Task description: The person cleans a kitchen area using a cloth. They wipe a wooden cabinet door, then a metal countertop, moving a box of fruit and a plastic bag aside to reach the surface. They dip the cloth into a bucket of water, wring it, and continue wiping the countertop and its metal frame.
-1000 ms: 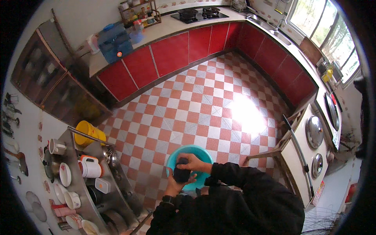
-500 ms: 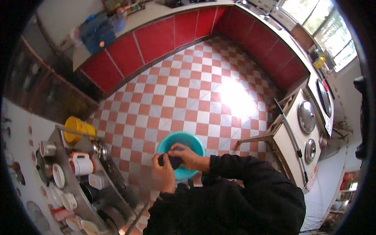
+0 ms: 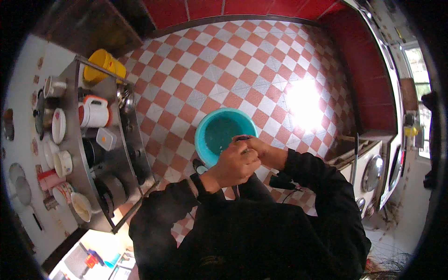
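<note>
Close together, my left hand (image 3: 235,163) and my right hand (image 3: 262,150) are closed over the near right rim of a turquoise basin (image 3: 201,140). Between them shows the edge of a small dark object (image 3: 242,138); fingers hide most of it, so its kind cannot be made out. The left hand covers the near side, with its fingers curled, while the right wraps it from beyond. Inside the basin, which stands on the floor, there seems to be water with small pale bits in it.
On the left stands a metal rack (image 3: 103,154) with pots, bowls and a white jug (image 3: 94,113); a yellow bucket (image 3: 103,66) sits at its far end. Red cabinets (image 3: 252,7) line the far side. A table with a metal lid (image 3: 373,173) is at the right.
The view has tilted downward, so the basin appears higher. My hands have drawn nearer to my body, from above the basin's middle to its near rim, and cover more of the dark object.
</note>
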{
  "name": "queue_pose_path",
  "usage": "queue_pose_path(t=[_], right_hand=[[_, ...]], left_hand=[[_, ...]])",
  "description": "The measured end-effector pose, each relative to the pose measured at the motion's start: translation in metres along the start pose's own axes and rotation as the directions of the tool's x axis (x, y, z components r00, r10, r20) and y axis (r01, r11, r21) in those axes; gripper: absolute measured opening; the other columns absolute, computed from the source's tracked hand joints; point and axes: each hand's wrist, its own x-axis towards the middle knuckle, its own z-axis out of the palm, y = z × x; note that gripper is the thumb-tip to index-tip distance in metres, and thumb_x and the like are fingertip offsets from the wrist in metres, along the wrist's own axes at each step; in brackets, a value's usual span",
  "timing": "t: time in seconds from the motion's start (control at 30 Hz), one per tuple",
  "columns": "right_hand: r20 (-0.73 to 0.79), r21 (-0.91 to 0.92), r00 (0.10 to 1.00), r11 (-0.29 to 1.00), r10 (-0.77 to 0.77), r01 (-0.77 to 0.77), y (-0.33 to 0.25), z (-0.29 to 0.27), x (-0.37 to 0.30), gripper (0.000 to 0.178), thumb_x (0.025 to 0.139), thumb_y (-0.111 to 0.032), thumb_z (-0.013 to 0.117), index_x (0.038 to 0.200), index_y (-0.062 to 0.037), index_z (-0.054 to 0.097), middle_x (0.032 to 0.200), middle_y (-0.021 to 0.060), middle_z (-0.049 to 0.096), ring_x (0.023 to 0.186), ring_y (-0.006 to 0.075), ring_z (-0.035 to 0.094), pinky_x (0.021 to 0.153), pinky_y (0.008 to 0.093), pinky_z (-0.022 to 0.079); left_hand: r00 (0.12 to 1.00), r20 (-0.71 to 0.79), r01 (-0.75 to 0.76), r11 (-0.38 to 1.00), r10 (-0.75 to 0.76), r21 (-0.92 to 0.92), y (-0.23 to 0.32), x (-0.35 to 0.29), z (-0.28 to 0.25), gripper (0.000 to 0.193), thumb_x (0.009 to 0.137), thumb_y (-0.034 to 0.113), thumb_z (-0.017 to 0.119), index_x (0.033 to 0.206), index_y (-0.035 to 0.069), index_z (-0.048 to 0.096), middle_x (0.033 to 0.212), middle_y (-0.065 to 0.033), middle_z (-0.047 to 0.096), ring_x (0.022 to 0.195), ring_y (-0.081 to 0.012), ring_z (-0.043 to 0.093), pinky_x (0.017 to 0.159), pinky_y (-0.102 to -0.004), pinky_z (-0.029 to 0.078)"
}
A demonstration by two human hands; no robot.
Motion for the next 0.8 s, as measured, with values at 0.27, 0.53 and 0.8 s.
queue_pose_path(t=[0.27,0.53,0.8], right_hand=[[-0.044,-0.644,0.998,0.765,-0.036,-0.001,0.021,-0.025,0.027,0.021,0.086,-0.022,0.073,0.093,-0.0036,0.067,0.086,0.0032,0.067,0.077,0.0099,0.058,0.067,0.0306,0.049],[-0.112,-0.752,0.986,0.638,0.120,-0.163,0.038,-0.042,0.050,0.032,0.082,-0.030,0.077,0.081,-0.0002,0.067,0.074,0.0029,0.062,0.071,0.0084,0.052,0.061,0.0302,0.045],[-0.141,-0.798,0.982,0.572,0.126,-0.188,0.058,-0.056,0.065,0.027,0.082,-0.025,0.076,0.074,-0.0021,0.064,0.070,0.0003,0.058,0.068,0.0045,0.048,0.058,0.0299,0.041]], left_hand=[[0.977,0.190,-0.087,0.995,0.095,-0.050,-0.016,-0.032,0.027,0.014,0.070,0.022,0.061,0.080,0.013,0.063,0.082,-0.0010,0.055,0.079,-0.0219,0.054,0.068,-0.0363,0.050],[0.947,0.245,-0.181,0.976,0.207,-0.122,-0.028,-0.045,0.040,0.012,0.069,0.025,0.063,0.077,0.015,0.062,0.083,-0.0004,0.058,0.077,-0.0210,0.057,0.061,-0.0360,0.051],[0.899,0.341,-0.233,0.959,0.275,-0.160,-0.041,-0.061,0.049,0.012,0.070,0.025,0.064,0.077,0.016,0.061,0.084,-0.0003,0.057,0.079,-0.0207,0.057,0.060,-0.0353,0.051]])
